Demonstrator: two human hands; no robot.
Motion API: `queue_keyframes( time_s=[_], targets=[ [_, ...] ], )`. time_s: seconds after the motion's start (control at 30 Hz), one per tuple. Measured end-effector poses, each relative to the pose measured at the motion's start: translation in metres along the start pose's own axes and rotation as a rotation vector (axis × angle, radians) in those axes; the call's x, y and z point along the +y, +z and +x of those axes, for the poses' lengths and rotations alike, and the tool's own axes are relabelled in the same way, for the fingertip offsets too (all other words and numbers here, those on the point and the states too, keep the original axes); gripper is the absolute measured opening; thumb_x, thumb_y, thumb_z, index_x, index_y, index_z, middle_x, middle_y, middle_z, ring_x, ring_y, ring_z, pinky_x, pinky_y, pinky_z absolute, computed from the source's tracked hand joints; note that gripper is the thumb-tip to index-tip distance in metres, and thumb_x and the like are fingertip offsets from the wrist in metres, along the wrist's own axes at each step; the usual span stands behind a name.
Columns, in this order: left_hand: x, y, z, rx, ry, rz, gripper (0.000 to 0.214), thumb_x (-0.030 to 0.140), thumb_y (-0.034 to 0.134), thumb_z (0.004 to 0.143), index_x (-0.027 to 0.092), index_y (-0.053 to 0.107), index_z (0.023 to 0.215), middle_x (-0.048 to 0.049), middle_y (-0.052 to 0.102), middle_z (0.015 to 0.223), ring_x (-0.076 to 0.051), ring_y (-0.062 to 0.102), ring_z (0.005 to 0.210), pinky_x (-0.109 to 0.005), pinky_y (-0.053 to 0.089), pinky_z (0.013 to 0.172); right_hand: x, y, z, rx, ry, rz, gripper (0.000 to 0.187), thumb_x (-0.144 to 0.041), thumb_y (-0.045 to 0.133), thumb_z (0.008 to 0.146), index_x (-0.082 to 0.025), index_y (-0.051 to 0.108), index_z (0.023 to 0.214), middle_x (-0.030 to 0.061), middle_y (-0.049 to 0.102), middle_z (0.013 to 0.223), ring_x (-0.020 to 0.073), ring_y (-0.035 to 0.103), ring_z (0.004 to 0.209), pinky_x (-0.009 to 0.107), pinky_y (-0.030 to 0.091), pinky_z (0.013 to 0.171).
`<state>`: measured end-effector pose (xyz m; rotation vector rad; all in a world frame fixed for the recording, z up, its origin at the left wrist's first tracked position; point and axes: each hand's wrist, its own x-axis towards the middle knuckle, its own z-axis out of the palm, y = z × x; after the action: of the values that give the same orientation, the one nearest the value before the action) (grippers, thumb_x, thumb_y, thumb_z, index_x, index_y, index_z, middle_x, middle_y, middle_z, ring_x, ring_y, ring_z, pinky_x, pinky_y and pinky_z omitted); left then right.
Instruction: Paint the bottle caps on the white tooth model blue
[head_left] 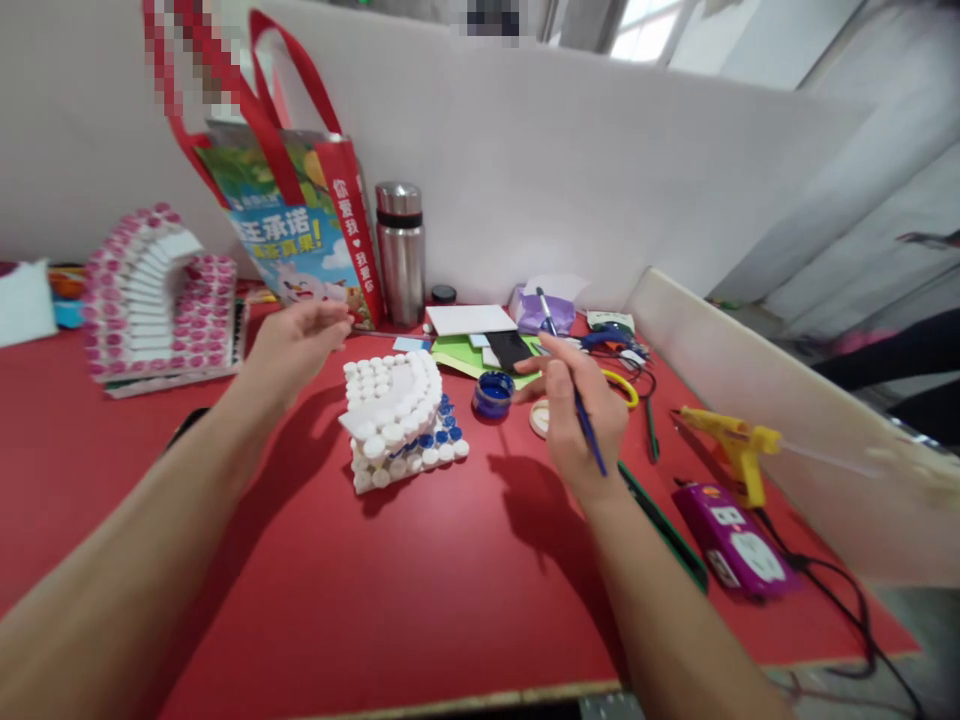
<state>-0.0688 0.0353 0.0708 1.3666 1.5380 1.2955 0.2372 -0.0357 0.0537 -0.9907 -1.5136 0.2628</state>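
Note:
In my right hand [589,410] a thin paintbrush [589,432] with a blue handle is held between the fingers, its handle end slanting down toward my wrist. Left of that hand stands a small open jar of blue paint [493,395], and a white round lid [540,418] lies beside it. My left hand [300,340] hovers with fingers stretched out and nothing in them. Between my hands rests a white model built of round discs [397,415], curved on top. Some discs on its lower step are painted blue [442,430].
A pink and white model [157,310], a printed bag [300,220] and a steel flask [401,255] stand at the back. Papers and a black phone-like slab [510,352] lie behind the jar. To the right are a yellow glue gun [731,440], a purple power strip [735,540] and cables.

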Motion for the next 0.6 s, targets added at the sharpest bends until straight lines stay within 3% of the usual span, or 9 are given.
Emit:
queue_keyframes(
  time_s=[0.07, 0.13, 0.23, 0.4, 0.5, 0.6],
  targets=[
    [-0.018, -0.012, -0.023, 0.017, -0.023, 0.019, 0.041, 0.026, 0.07, 0.072, 0.017, 0.068, 0.112, -0.015, 0.072, 0.132, -0.034, 0.066, 0.128, -0.048, 0.055, 0.11, -0.004, -0.002, 0.002, 0.038, 0.104, 0.1, 0.029, -0.04, 0.052, 0.112, -0.024, 0.07, 0.128, 0.0011, 0.082, 0.092, 0.0127, 0.076, 0.061, 0.029, 0.059, 0.062],
    [-0.034, -0.019, -0.04, -0.118, -0.088, 0.034, 0.055, 0.026, 0.069, 0.065, 0.02, 0.066, 0.12, -0.0154, 0.063, 0.149, -0.036, 0.068, 0.124, -0.051, 0.06, 0.102, -0.003, -0.004, 0.006, 0.082, 0.171, 0.186, 0.031, -0.046, 0.056, 0.11, -0.021, 0.072, 0.118, -0.0001, 0.08, 0.081, 0.0135, 0.074, 0.055, 0.027, 0.057, 0.055],
    [-0.047, -0.022, -0.052, -0.272, -0.056, 0.104, 0.06, 0.025, 0.073, 0.061, 0.025, 0.067, 0.12, -0.0126, 0.06, 0.153, -0.037, 0.067, 0.127, -0.05, 0.059, 0.103, 0.006, -0.006, 0.012, 0.101, 0.234, 0.265, 0.035, -0.052, 0.066, 0.103, -0.019, 0.074, 0.099, -0.0002, 0.078, 0.071, 0.0139, 0.071, 0.049, 0.026, 0.055, 0.05],
    [-0.049, -0.016, -0.053, -0.342, -0.007, 0.236, 0.048, 0.028, 0.077, 0.061, 0.022, 0.068, 0.107, -0.0161, 0.061, 0.137, -0.038, 0.065, 0.121, -0.046, 0.059, 0.095, 0.02, -0.003, 0.016, 0.128, 0.375, 0.359, 0.044, -0.06, 0.07, 0.097, -0.017, 0.077, 0.099, -0.0001, 0.075, 0.065, 0.0122, 0.065, 0.043, 0.024, 0.05, 0.045],
    [-0.049, -0.018, -0.052, -0.379, 0.022, 0.272, 0.039, 0.025, 0.075, 0.063, 0.022, 0.067, 0.101, -0.0139, 0.067, 0.123, -0.035, 0.066, 0.112, -0.043, 0.058, 0.093, 0.023, -0.002, 0.016, 0.167, 0.381, 0.328, 0.045, -0.061, 0.07, 0.097, -0.017, 0.08, 0.096, -0.0018, 0.069, 0.063, 0.0098, 0.06, 0.042, 0.024, 0.047, 0.044],
    [-0.05, -0.025, -0.055, -0.406, 0.021, 0.339, 0.042, 0.027, 0.076, 0.066, 0.022, 0.068, 0.107, -0.0132, 0.071, 0.119, -0.034, 0.067, 0.105, -0.042, 0.056, 0.09, 0.022, -0.003, 0.016, 0.184, 0.343, 0.245, 0.045, -0.06, 0.069, 0.098, -0.017, 0.079, 0.088, -0.0018, 0.067, 0.064, 0.009, 0.058, 0.045, 0.023, 0.045, 0.044]
  ],
)
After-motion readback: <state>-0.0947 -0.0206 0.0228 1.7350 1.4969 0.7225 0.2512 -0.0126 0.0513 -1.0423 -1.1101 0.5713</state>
